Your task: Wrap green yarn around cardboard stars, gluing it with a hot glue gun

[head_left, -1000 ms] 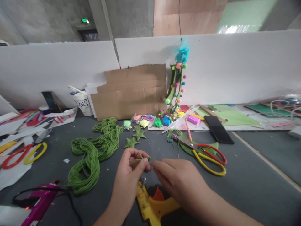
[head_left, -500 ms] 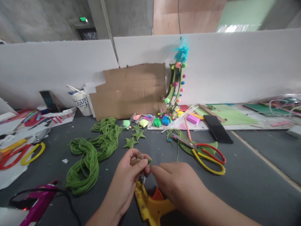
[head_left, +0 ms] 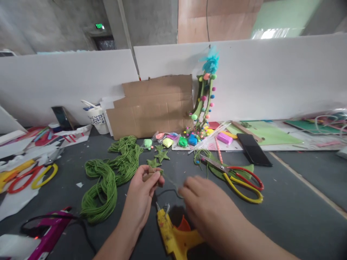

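Note:
My left hand (head_left: 143,184) pinches a small brown cardboard piece (head_left: 148,176) with a bit of green on its tip. My fingers hide most of its outline. To the right, my right hand (head_left: 200,195) is closed, its fingertips on a green yarn strand (head_left: 173,190) that curves between the two hands. A faint line also runs from the cardboard piece towards these fingers. Just below the hands lies a yellow glue gun (head_left: 169,231) with an orange trigger, partly behind my right hand. Green yarn-covered stars (head_left: 162,155) lie beyond my left hand.
A green yarn skein (head_left: 100,191) lies left of my hands. Scissors (head_left: 235,177) with red and yellow handles and a black phone (head_left: 253,148) lie right. Behind stand a cardboard sheet (head_left: 151,112) and a pom-pom decorated piece (head_left: 203,97). A purple glue gun (head_left: 51,234) lies front left.
My right hand has moved away from the left, drawing the strand out between them. The left hand has shifted slightly left and up, and the view has turned a little.

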A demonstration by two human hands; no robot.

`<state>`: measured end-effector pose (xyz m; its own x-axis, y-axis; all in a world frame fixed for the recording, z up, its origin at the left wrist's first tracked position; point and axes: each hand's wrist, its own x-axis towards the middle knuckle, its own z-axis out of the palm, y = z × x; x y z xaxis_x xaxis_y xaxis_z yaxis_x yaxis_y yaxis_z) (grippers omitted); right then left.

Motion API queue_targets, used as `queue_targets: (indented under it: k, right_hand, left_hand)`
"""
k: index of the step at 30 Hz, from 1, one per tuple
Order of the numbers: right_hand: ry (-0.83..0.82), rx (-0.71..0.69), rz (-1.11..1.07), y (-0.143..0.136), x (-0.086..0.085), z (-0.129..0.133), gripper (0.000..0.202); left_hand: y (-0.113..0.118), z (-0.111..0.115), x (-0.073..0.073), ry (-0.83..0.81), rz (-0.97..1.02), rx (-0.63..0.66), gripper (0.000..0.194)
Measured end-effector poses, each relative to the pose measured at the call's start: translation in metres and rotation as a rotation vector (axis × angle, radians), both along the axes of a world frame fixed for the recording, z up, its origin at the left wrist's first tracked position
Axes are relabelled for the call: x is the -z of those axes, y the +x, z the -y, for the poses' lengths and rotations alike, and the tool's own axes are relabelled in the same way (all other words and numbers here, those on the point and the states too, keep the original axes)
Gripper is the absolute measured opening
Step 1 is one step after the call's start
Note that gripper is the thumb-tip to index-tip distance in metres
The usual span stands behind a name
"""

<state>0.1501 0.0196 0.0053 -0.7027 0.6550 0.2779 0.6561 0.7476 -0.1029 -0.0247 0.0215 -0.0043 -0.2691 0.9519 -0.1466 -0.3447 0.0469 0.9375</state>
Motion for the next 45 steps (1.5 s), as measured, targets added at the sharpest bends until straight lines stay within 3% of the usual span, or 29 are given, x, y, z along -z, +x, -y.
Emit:
queue_targets:
  k: [2, 4, 7, 9, 11, 14, 17, 20, 23, 27, 32, 45]
  right_hand:
    - [-0.089, -0.072, 0.070, -0.005, 0.011, 0.014, 0.009]
    - [-0.067, -0.098, 0.141, -0.010, 0.027, 0.026, 0.012]
    - [-0.010, -0.071, 0.161, -0.021, 0.049, 0.036, 0.010]
    - [-0.019, -0.038, 0.157, -0.027, 0.054, 0.037, 0.007]
    - [-0.102, -0.038, 0.184, -0.028, 0.048, 0.035, 0.007]
    - [-0.332, -0.122, 0.184, -0.016, 0.016, 0.030, 0.018]
    - [-0.484, -0.099, -0.069, 0.004, -0.024, 0.025, 0.020]
    - [-0.488, -0.027, -0.389, 0.015, -0.044, 0.017, 0.008]
    - [-0.411, 0.064, -0.559, 0.015, -0.039, 0.009, 0.013]
    - [-0.483, 0.164, -0.537, 0.012, -0.023, 0.003, 0.023]
    - [-0.543, 0.167, -0.652, 0.013, -0.015, 0.004, 0.024]
    - [-0.529, 0.194, -0.603, 0.009, -0.015, 0.005, 0.018]
  left_hand:
    - [-0.005, -0.004, 0.003, 0.040, -0.046, -0.045, 0.019]
    - [-0.009, -0.006, 0.005, 0.065, -0.071, -0.066, 0.019]
    - [-0.009, -0.006, 0.005, 0.091, -0.103, -0.074, 0.019]
    - [-0.008, -0.005, 0.004, 0.108, -0.128, -0.077, 0.019]
    - [-0.009, -0.005, 0.004, 0.122, -0.148, -0.082, 0.019]
    - [-0.013, -0.008, 0.002, 0.136, -0.165, -0.108, 0.020]
    - [-0.018, -0.010, 0.002, 0.136, -0.169, -0.131, 0.020]
    - [-0.018, -0.009, 0.002, 0.122, -0.165, -0.126, 0.021]
    - [-0.011, -0.004, 0.000, 0.120, -0.177, -0.096, 0.020]
    - [-0.002, 0.002, -0.005, 0.129, -0.184, -0.076, 0.018]
    - [-0.002, 0.003, -0.005, 0.149, -0.179, -0.044, 0.015]
    - [-0.003, 0.004, 0.000, 0.176, -0.212, -0.002, 0.015]
